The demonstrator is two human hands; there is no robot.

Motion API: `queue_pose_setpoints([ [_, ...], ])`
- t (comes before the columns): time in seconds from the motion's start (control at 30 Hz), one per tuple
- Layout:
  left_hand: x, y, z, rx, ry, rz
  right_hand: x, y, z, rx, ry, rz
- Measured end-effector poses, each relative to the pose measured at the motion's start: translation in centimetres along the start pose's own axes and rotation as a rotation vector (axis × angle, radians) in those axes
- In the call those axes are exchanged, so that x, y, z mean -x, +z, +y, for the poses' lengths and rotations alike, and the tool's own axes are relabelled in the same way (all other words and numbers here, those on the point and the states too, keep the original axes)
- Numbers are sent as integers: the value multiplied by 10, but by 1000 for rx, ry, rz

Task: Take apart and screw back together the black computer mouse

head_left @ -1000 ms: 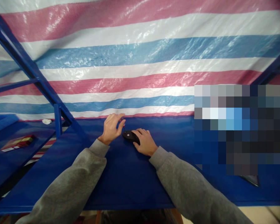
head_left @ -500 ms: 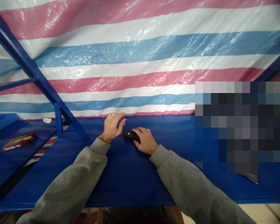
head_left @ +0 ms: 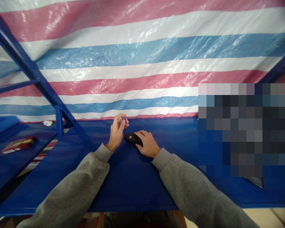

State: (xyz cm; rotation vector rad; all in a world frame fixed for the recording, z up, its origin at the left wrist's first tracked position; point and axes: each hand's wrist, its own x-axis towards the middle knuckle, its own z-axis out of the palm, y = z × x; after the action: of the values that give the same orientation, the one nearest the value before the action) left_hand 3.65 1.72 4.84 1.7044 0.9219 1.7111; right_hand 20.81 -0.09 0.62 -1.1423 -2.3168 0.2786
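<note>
Mid-frame, I see the left hand [head_left: 117, 131] newly rotated — pinching a small tool [head_left: 125, 128], likely twisting it — right hand [head_left: 149, 144] gripping the mouse [head_left: 131, 137].

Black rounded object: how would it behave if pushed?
The black rounded object is probably stiff: its outline shows no dent beside the right hand. Lying low on the blue table, it would likely slide rather than tip.

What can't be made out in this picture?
In the head view:
Small red-tipped item: too small to identify, partly covered by the left hand.
Black oval object: right end hidden under the right hand.
Dark flat thing: upper part covered by pixel blocks.
Red box: any lettering too small and blurred.
</note>
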Motion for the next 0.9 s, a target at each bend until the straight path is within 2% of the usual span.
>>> queue_pose_setpoints([
  [0.1, 2, 9, 2, 202, -94, 80, 0, 1, 0, -20, -14, -8],
  [0.23, 3, 15, 5, 359, -169, 102, 1, 1, -1, -33, -37, -22],
  [0.6, 4, 16, 8, 486, -300, 81, 1, -1, -4, -34, -59, -40],
  [0.9, 1, 14, 12, 564, -343, 89, 1, 0, -2, -46, -41, -43],
])
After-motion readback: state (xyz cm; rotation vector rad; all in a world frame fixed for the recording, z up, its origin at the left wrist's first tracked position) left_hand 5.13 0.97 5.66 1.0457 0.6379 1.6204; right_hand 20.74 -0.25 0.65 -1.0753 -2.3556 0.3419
